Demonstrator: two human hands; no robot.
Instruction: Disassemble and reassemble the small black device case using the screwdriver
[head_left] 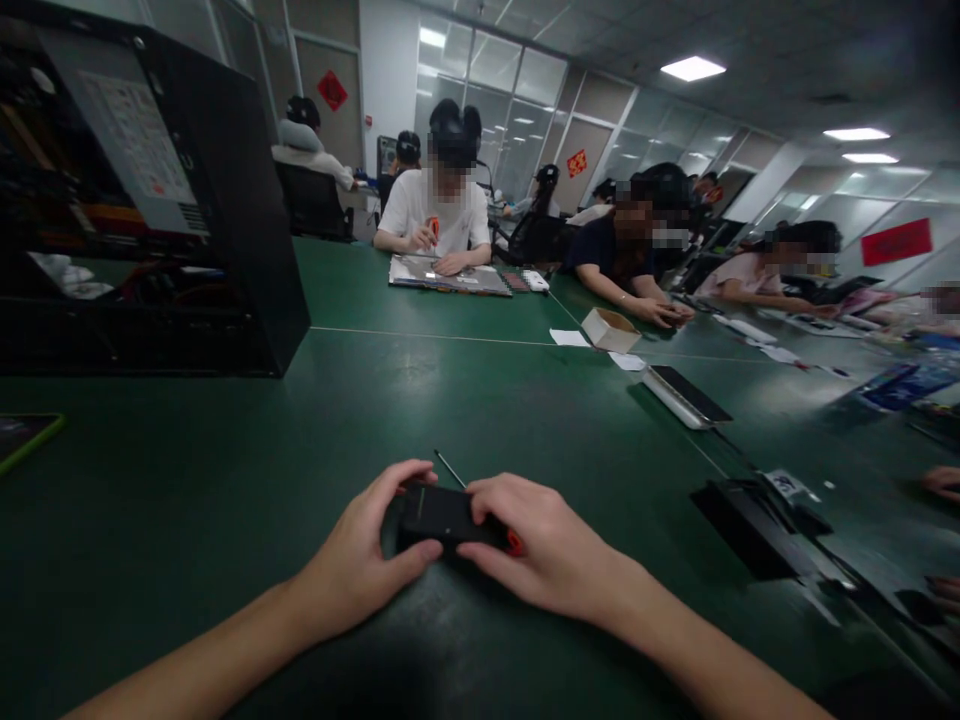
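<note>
A small black rectangular box (439,515) is held low over the green table, at the middle front of the head view. My left hand (371,540) grips its left end, thumb in front and fingers behind. On the right end, my right hand (536,545) is closed, covering part of the box. Behind the box a thin metal screwdriver shaft (450,468) points up and left. An orange-red piece (514,542) shows by my right palm; whether it is the screwdriver's handle, and whether my hand holds it, I cannot tell.
An open black computer case (247,220) stands at the left, near a green-edged dark object (30,440). To the right lie a white power strip-like bar (682,395), a small carton (611,330), a dark flat panel (750,530) and cables. Co-workers sit across the table (360,400).
</note>
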